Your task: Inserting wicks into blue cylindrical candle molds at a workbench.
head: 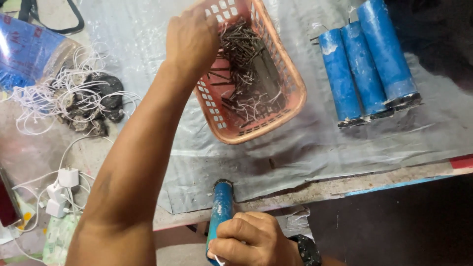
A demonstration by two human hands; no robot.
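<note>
Left hand [192, 37]: reaches into the salmon-pink basket [290, 83] far across the counter [315, 148], fingers bunched over the dark pins [241, 54]; whether the grip holds any cannot be told. Right hand [251, 241]: at the near edge, closed around a blue cylinder [221, 207], long axis pointing away toward the basket, open end uppermost. The pins lie ahead and above that end. Three blue cylinders [367, 64] lie side by side, far right.

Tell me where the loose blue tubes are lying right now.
In the head view, three blue tubes lie side by side at upper right on the grey sheet, just right of the orange basket.
</note>
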